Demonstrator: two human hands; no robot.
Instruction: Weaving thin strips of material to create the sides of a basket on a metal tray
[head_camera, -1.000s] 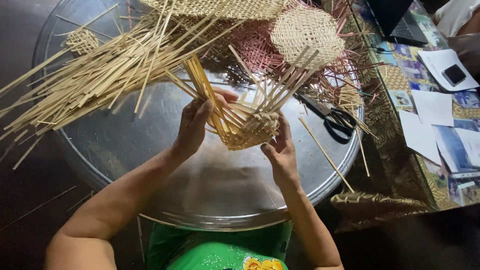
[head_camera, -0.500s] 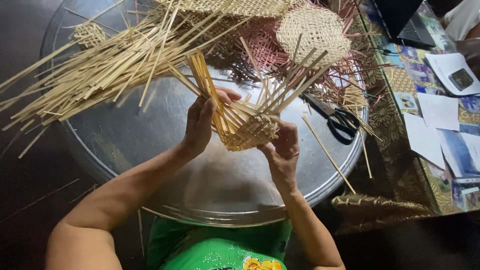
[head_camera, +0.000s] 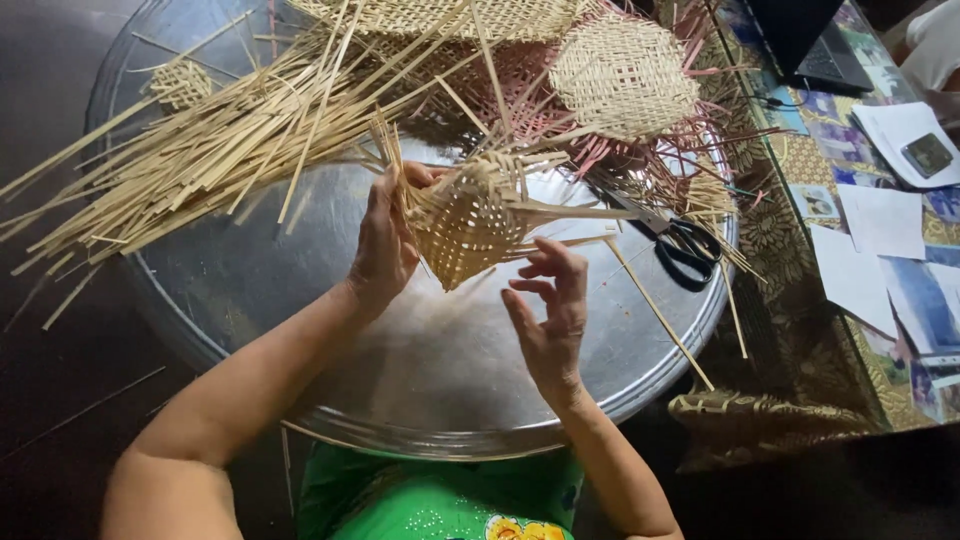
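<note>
Your right hand (head_camera: 548, 318) has let go of the half-woven basket (head_camera: 465, 222) and now hovers open-fingered just beside it. Your left hand (head_camera: 385, 240) grips it above the round metal tray (head_camera: 300, 330), toward its far edge. Hold it steady and keep the loose strips (head_camera: 200, 150) clear.
</note>
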